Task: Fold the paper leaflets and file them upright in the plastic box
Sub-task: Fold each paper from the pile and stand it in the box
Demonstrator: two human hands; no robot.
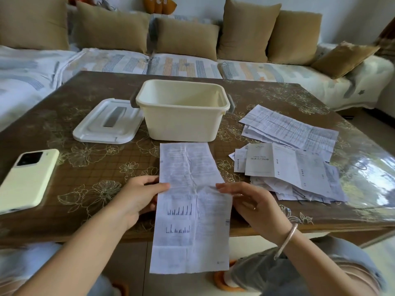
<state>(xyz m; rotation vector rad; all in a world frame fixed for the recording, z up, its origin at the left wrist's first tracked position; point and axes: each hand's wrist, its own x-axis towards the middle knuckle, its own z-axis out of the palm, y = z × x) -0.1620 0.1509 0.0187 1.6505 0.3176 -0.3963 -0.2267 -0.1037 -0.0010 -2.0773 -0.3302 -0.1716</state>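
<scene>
Pinching the long, creased leaflet by its 2 side edges at lower centre, the left hand and right hand seem to be starting fold 1, which calls for matching its ends before filing it in the plastic box at upper centre.

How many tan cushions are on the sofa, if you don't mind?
6: five cushions propped along the sofa back, one lying at its right end; more may be out of view.
</scene>
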